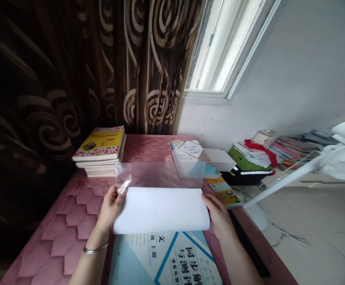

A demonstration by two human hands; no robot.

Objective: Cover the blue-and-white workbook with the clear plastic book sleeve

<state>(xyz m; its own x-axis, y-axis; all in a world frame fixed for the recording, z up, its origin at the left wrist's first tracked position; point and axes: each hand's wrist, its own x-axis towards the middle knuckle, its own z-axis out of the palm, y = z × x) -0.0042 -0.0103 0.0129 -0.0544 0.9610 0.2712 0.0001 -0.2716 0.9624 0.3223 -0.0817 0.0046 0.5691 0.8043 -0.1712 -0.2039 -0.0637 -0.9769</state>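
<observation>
A clear plastic book cover (160,175) with a white backing sheet (161,209) is held up between both hands above a light-blue workbook (166,259) lying on the pink quilted table (68,221). My left hand (110,206) pinches the sheet's left edge, with a bracelet on that wrist. My right hand (218,215) grips the right edge. The white paper curls down toward me while the transparent film stands up behind it.
A stack of books with a yellow top cover (100,150) sits at the back left. More workbooks (190,154) lie at the back right, one yellow (224,191) at the table's edge. A brown patterned curtain (71,67) hangs behind. A white fan (323,164) and piled papers (258,154) are to the right.
</observation>
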